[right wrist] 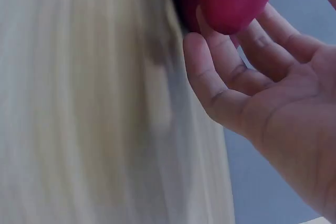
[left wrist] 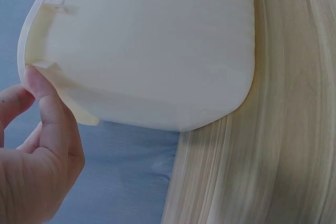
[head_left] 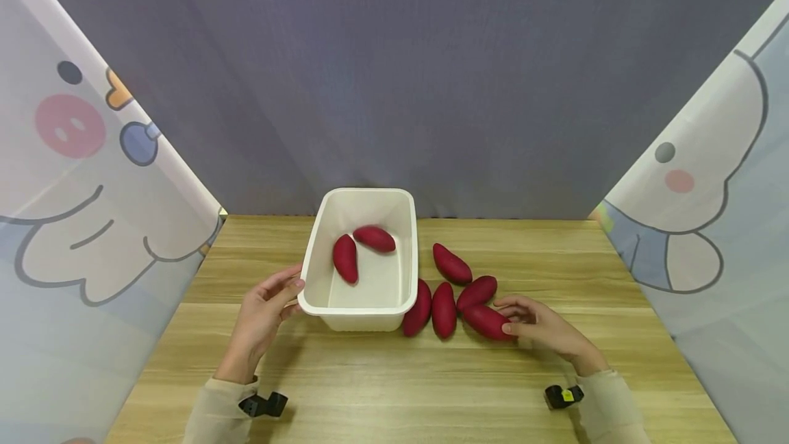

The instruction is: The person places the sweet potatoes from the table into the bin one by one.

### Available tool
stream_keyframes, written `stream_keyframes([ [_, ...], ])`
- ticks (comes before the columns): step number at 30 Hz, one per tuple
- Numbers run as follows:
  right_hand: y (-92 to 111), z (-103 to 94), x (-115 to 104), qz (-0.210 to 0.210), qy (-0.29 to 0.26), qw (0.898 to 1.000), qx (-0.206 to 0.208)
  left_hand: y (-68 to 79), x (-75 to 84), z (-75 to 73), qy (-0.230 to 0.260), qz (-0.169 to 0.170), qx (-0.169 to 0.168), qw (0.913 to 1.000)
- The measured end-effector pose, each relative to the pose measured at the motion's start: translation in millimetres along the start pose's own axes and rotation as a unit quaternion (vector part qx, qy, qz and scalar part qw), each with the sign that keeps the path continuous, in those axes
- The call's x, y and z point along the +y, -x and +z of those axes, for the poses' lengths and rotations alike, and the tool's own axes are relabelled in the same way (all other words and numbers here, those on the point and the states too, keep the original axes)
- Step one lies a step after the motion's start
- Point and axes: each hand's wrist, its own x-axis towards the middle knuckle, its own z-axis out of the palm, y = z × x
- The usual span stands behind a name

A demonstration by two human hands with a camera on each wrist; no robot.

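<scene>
A white plastic bin (head_left: pixel 364 321) stands left of the middle of the table. My left hand (head_left: pixel 264 317) pinches its rim at the near left corner, thumb on the edge and fingers beneath, as the left wrist view also shows. Inside lie two dark red sweet potatoes, one upright (head_left: pixel 345 259) and one slanted (head_left: pixel 374 238). My right hand (head_left: pixel 542 326) holds the right end of another sweet potato (head_left: pixel 487 321), thumb on the near side and fingers on the far side. In the right wrist view the fingers (right wrist: pixel 226 77) curl about that sweet potato's rounded end (right wrist: pixel 236 3).
More sweet potatoes lie between the bin and my right hand: one against the bin's right side (head_left: pixel 418 310), one beside it (head_left: pixel 444 310), others farther back (head_left: pixel 452 264). A grey cloth wall (head_left: pixel 394 88) closes the wooden table's (head_left: pixel 394 389) far edge; printed curtains flank both sides.
</scene>
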Motion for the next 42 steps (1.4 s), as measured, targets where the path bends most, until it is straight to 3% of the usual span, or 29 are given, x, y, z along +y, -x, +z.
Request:
stream_keyframes([
  [8, -7, 4.9, -22, 0.015, -0.080, 0.995, 0.058, 1.0, -0.1, 0.0, -0.006, 0.003, -0.001, 1.0000],
  [17, -33, 7.4, -65, -0.037, -0.172, 0.978, 0.112, 1.4, -0.2, -0.8, 0.001, -0.001, 0.001, 1.0000],
  [22, -62, 9.0, -105, -0.039, -0.181, 0.973, 0.140, 1.4, -0.4, -1.7, 0.007, -0.005, 0.003, 1.0000],
  [31, -128, 22.4, -173, -0.022, -0.162, 0.974, 0.159, 0.6, 0.3, -1.5, 0.001, -0.006, 0.001, 1.0000],
  [36, -169, 36.9, -199, -0.023, -0.173, 0.970, 0.168, 1.2, 1.0, -1.4, -0.004, -0.006, -0.001, 1.0000],
  [42, -210, 65.9, -218, 0.004, -0.164, 0.972, 0.166, 0.8, 1.5, -1.2, -0.009, -0.003, -0.004, 0.9999],
])
